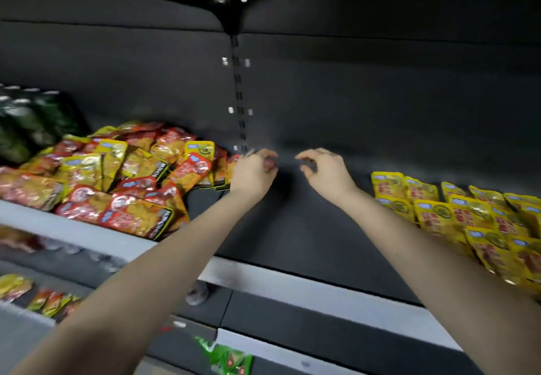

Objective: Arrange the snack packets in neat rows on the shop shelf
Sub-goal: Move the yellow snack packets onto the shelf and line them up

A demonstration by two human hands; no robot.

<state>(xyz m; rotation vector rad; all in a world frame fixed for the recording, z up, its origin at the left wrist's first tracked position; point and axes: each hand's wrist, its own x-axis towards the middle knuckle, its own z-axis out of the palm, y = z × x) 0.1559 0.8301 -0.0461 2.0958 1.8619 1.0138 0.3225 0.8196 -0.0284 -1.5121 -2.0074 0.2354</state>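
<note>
Red packets (117, 175) are lying jumbled on the shelf's (292, 284) left, yellow packets (468, 216) sitting in rows on the right. I'm hovering my left hand (253, 171) and right hand (326, 170) over the gap between, probably the next row's spot. The fingers are curling, but it's too blurry to tell if they're pinching anything.

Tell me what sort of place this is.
Most likely a shop aisle: tiered dark shelves with a slotted upright at the back, a heap of red and yellow snack packets, and yellow packets laid in rows.

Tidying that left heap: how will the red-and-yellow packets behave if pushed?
Probably floppy and light: the red-and-yellow packets are thin pouches lying bent over one another. Glossy film suggests they slide easily, so the loose heap may spill over the shelf edge.
</note>
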